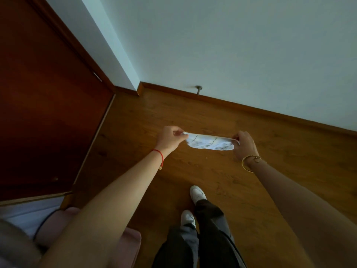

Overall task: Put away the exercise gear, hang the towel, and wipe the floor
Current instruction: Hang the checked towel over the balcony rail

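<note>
I pinch the cloth (209, 142) taut between left hand (167, 137) and right hand (243, 144), likely about to wipe the floor (270, 171) below.

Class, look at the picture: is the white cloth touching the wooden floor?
Cannot tell. The head view looks straight down on the cloth, stretched between the left hand and right hand over the floor, so no gap or contact shows.
</note>
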